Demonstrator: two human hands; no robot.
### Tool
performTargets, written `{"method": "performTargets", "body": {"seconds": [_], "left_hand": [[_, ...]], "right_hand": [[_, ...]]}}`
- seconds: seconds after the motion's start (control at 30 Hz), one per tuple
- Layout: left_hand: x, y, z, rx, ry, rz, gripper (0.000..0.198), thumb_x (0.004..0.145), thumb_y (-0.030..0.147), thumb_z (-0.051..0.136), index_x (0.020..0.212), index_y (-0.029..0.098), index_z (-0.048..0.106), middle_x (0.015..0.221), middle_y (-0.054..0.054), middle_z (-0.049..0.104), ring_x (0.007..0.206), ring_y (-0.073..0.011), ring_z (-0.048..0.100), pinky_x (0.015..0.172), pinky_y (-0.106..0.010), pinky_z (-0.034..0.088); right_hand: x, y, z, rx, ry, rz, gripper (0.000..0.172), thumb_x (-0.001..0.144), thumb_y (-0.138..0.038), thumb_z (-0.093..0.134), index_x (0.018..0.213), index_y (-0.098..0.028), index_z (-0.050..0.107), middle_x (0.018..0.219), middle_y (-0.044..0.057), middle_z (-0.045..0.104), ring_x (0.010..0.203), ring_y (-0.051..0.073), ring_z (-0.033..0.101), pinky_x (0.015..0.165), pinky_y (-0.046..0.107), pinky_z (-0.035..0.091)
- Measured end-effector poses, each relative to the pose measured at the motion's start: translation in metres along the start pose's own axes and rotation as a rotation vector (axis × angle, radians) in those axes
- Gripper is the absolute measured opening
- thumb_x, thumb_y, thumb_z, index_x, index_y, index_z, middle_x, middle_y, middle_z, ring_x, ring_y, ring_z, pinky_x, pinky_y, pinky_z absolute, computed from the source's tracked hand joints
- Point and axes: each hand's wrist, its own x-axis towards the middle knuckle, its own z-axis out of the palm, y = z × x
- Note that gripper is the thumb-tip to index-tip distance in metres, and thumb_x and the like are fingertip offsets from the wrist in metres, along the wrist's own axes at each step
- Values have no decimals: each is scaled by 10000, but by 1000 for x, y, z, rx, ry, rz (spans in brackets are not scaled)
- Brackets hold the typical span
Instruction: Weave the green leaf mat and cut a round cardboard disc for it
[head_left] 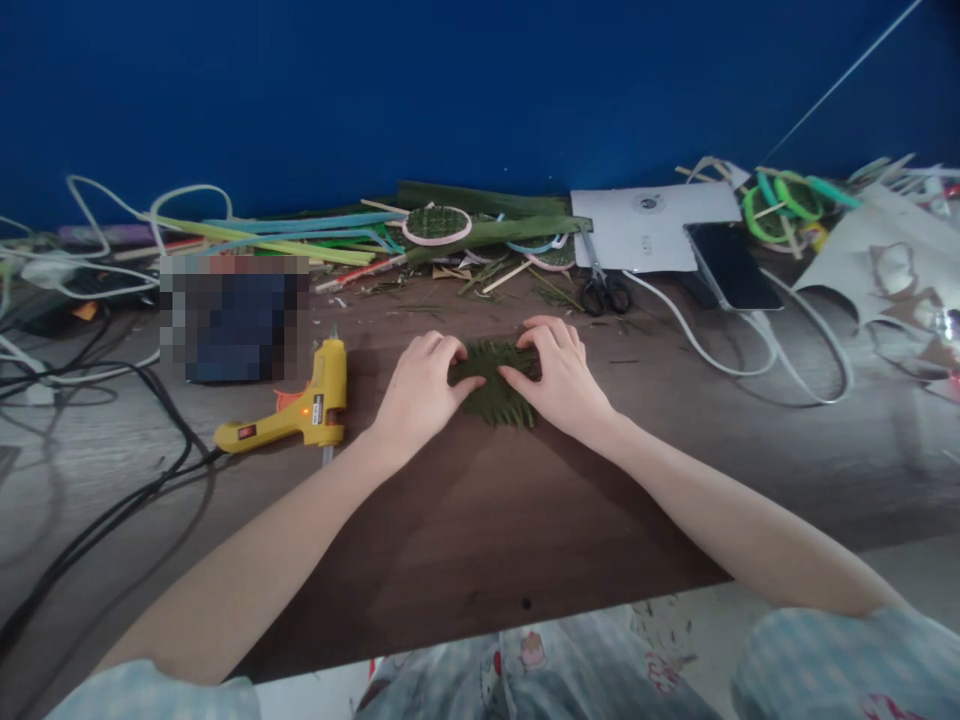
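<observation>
Between my two hands lies a small woven mat of dark green leaf strips (499, 395), with loose strip ends fringing its near edge. My left hand (426, 388) grips its left side, thumb on top and fingers curled at the far edge. On the right side my right hand (561, 372) holds it the same way, its thumb pointing inward. The undersides of the fingers are hidden. To the left of my left hand, a yellow hot glue gun (326, 385) rests on the brown table (465, 540), a small orange light glowing on it.
Along the blue wall lie green leaf strips, coloured sticks and a pink-rimmed woven round (436, 226). Black-handled scissors (604, 293), white paper (645, 230) and a phone (735, 265) on a white cable sit at the back right. Black cords (135, 500) run along the left.
</observation>
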Motion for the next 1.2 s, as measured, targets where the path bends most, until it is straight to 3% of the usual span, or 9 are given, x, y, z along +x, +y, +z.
{"method": "performTargets", "body": {"seconds": [0.2, 0.33, 0.97, 1.2], "left_hand": [[-1, 0, 0, -20, -1, 3, 207, 744, 277, 678, 826, 167, 524, 849, -45, 553, 856, -210, 517, 780, -349, 431], [-1, 0, 0, -28, 0, -2, 196, 745, 270, 676, 820, 175, 523, 851, -39, 548, 852, -205, 512, 784, -348, 428], [0, 0, 0, -32, -3, -9, 202, 739, 271, 683, 822, 173, 528, 844, -40, 550, 845, -208, 517, 782, -353, 432], [0, 0, 1, -25, 3, -2, 213, 732, 271, 693, 825, 164, 533, 853, -47, 557, 854, -211, 517, 786, -350, 432]], "right_hand": [[1, 0, -4, 31, -37, -60, 121, 845, -220, 476, 949, -214, 537, 1153, 111, 525, 1104, 269, 451, 863, 427, 388], [2, 0, -4, 26, -46, -51, 170, 873, -204, 416, 920, -233, 576, 1129, 94, 543, 1080, 268, 463, 851, 444, 388], [3, 0, -5, 20, -45, -37, 117, 829, -197, 464, 865, -233, 568, 1159, 93, 530, 1068, 286, 457, 825, 452, 390], [3, -1, -5, -3, -51, -31, 149, 834, -184, 466, 931, -230, 570, 1184, 93, 532, 1098, 283, 454, 838, 439, 396]]}}
